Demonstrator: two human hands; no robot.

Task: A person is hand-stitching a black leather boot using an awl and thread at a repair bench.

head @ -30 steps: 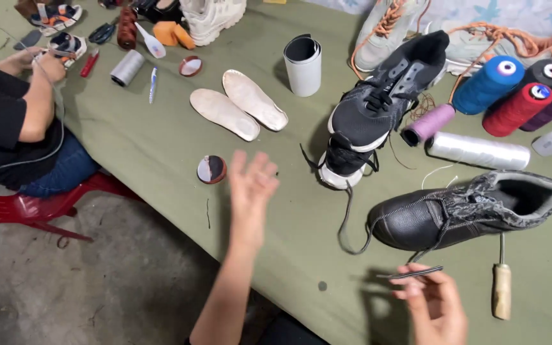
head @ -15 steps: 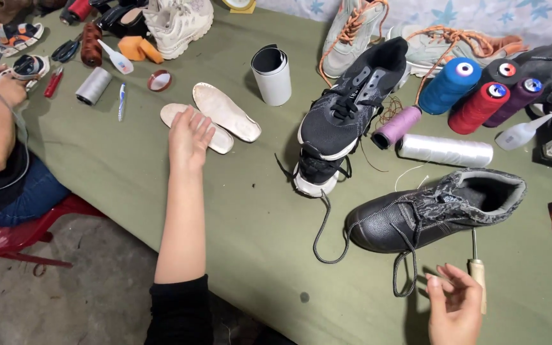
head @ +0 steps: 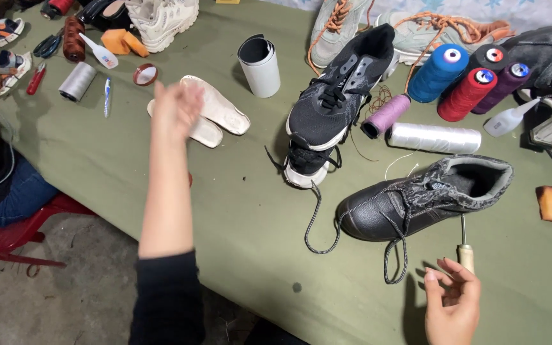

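My left hand point(head: 175, 108) hovers open and blurred over the pale insoles point(head: 215, 114), holding nothing. My right hand point(head: 453, 300), loosely curled at the worktop's point(head: 237, 211) near edge, touches the awl point(head: 464, 246); a careless grab could jab me or snag the black boot's point(head: 423, 195) lace.

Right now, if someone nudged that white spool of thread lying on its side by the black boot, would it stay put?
Probably not. The white spool is a smooth cylinder lying flat on the green table, so it would likely roll sideways. The black boot beside it might stop it. Its glossy thread looks slippery to grip.
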